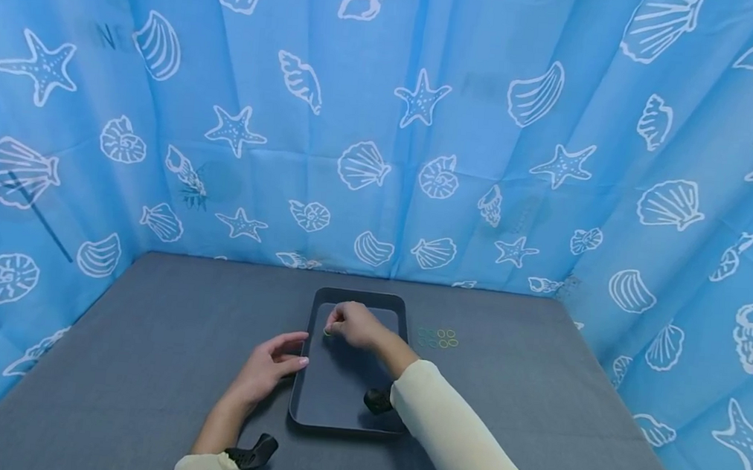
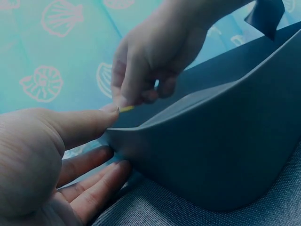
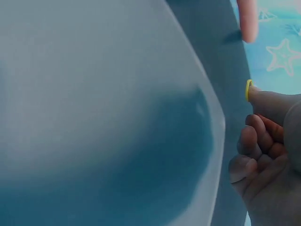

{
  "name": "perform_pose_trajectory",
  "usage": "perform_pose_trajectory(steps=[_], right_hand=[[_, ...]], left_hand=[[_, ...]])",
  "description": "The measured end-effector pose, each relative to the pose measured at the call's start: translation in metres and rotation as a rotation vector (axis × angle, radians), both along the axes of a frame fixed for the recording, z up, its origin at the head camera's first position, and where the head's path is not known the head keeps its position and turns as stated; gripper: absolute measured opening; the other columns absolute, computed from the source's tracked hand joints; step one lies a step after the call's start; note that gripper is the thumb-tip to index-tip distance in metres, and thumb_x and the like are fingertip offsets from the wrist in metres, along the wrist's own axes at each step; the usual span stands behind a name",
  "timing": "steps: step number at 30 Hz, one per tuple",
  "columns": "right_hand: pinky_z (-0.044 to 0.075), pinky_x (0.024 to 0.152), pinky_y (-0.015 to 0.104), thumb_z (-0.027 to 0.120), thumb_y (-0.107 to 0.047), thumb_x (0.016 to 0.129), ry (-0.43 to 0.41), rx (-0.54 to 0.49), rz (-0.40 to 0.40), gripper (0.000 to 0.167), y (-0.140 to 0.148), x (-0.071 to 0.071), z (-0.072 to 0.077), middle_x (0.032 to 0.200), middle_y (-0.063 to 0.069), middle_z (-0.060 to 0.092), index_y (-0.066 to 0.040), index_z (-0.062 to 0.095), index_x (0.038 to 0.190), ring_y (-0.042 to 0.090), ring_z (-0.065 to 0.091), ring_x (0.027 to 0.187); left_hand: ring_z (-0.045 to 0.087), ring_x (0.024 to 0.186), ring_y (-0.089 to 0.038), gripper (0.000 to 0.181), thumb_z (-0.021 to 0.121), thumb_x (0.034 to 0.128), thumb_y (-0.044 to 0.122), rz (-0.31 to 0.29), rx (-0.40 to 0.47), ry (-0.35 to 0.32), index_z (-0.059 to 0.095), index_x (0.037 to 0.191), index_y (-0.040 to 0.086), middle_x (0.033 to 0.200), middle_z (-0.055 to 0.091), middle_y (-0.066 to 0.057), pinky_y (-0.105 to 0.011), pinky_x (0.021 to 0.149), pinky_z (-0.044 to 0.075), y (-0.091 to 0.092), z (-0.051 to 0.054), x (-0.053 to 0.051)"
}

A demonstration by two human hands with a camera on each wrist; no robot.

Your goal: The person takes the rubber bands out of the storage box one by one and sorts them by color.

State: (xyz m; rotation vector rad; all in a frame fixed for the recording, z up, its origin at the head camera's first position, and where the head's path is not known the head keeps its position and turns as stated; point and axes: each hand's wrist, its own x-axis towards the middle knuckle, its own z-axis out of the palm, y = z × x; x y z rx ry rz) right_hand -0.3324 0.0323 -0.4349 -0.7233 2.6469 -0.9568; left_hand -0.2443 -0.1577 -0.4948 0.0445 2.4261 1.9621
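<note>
A dark grey rectangular tray point(image 1: 335, 399) lies on the table. My right hand point(image 1: 357, 324) is over its far left part, pinching a small yellow ring point(image 3: 248, 90) between thumb and finger. The ring's yellow edge also shows below the fingertips in the left wrist view. My left hand point(image 1: 259, 371) is at the tray's left side, fingers and thumb extended and touching its wall point(image 2: 197, 155). To the right of the tray, several small green and yellow rings point(image 1: 442, 343) lie flat in two rows.
Grey cloth covers the table point(image 1: 209, 302). A blue curtain point(image 1: 378, 213) with white shells and starfish hangs behind and along both sides. A black wrist device point(image 1: 254, 453) sits on the left wrist, and another point(image 1: 377, 401) shows beneath the right sleeve.
</note>
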Motion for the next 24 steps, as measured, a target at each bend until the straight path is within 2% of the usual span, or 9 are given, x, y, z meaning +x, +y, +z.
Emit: perform_pose_trajectory(steps=[10, 24], right_hand=[[0.046, 0.065, 0.029, 0.061, -0.013, 0.097, 0.079, -0.078, -0.073, 0.010, 0.019, -0.002, 0.016, 0.083, 0.000, 0.061, -0.009, 0.065, 0.089, 0.014, 0.053, 0.072], [0.045, 0.064, 0.032, 0.062, -0.012, 0.096, 0.128, -0.131, -0.181, 0.010, 0.047, -0.009, 0.011, 0.080, 0.001, 0.059, -0.008, 0.063, 0.087, 0.016, 0.053, 0.070]], left_hand=[[0.064, 0.100, -0.024, 0.042, 0.070, 0.0904, 0.012, 0.005, 0.003, -0.002, 0.061, 0.131, 0.014, 0.130, 0.058, -0.014, -0.043, 0.088, 0.052, 0.001, 0.000, 0.000], [0.064, 0.100, -0.024, 0.044, 0.070, 0.0898, 0.009, 0.006, 0.002, 0.000, 0.059, 0.133, 0.011, 0.131, 0.057, -0.015, -0.043, 0.088, 0.052, 0.002, 0.000, 0.001]])
